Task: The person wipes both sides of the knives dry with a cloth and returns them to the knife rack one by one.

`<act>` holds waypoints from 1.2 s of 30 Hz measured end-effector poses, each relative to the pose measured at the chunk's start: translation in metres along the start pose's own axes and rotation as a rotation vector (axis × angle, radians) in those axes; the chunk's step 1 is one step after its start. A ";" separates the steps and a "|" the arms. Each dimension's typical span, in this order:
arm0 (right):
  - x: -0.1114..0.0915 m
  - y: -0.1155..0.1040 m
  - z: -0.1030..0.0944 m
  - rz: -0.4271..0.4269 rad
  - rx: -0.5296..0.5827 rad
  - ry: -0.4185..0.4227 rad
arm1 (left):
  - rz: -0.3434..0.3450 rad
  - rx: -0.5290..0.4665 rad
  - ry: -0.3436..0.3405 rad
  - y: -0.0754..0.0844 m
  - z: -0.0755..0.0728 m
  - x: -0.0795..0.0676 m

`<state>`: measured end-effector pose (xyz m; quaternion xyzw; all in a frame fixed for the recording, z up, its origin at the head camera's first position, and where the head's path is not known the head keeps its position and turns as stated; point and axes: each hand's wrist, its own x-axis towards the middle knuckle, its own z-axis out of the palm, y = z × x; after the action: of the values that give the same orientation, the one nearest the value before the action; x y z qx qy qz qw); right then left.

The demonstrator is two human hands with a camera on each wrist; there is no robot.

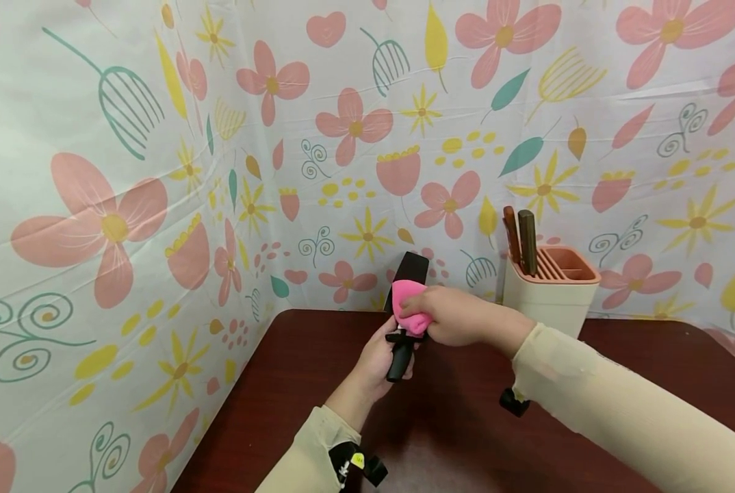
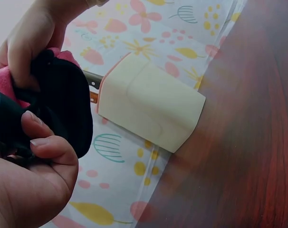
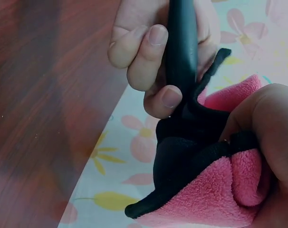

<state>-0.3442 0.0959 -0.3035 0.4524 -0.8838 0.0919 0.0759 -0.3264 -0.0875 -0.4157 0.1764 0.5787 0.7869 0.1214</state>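
Observation:
My left hand (image 1: 376,359) grips the black handle (image 1: 400,363) of a broad black-bladed kitchen knife, held tilted above the table with its blade (image 1: 413,263) pointing away. In the right wrist view, the left fingers curl round that handle (image 3: 181,42). A pink cloth (image 1: 409,294) with black edging is folded over the blade near the handle. Pinching this cloth (image 3: 196,194) is my right hand (image 1: 444,313), its thumb and fingers pressed against the blade's sides. Much of the blade is hidden beneath the cloth in both wrist views.
At the back right stands a cream knife block (image 1: 546,298) with an orange slotted top. Two knife handles (image 1: 520,239) rise from its left slots. The dark red wooden table (image 1: 466,438) meets a flower-printed curtain (image 1: 349,205) behind and at the left.

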 end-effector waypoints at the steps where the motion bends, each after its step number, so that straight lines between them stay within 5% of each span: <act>1: -0.001 0.000 -0.001 -0.014 0.013 -0.001 | 0.002 -0.001 0.001 0.000 0.000 0.000; 9: -0.025 0.001 -0.021 -0.006 0.149 0.030 | -0.008 -0.010 0.071 0.002 0.000 -0.001; 16: -0.051 0.006 -0.029 0.003 0.211 0.209 | -0.004 0.008 0.085 0.005 -0.002 0.000; 21: -0.055 0.008 -0.003 -0.062 0.216 0.387 | -0.010 0.007 0.115 0.004 -0.002 0.001; 24: -0.052 0.004 0.021 -0.100 0.227 0.426 | -0.012 0.021 0.118 0.002 -0.001 0.001; 36: -0.042 -0.022 0.067 -0.031 0.247 0.324 | -0.010 0.023 0.220 -0.006 0.003 0.002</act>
<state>-0.3052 0.1011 -0.3754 0.4511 -0.8350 0.2699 0.1626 -0.3268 -0.0827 -0.4204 0.0876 0.5985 0.7941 0.0588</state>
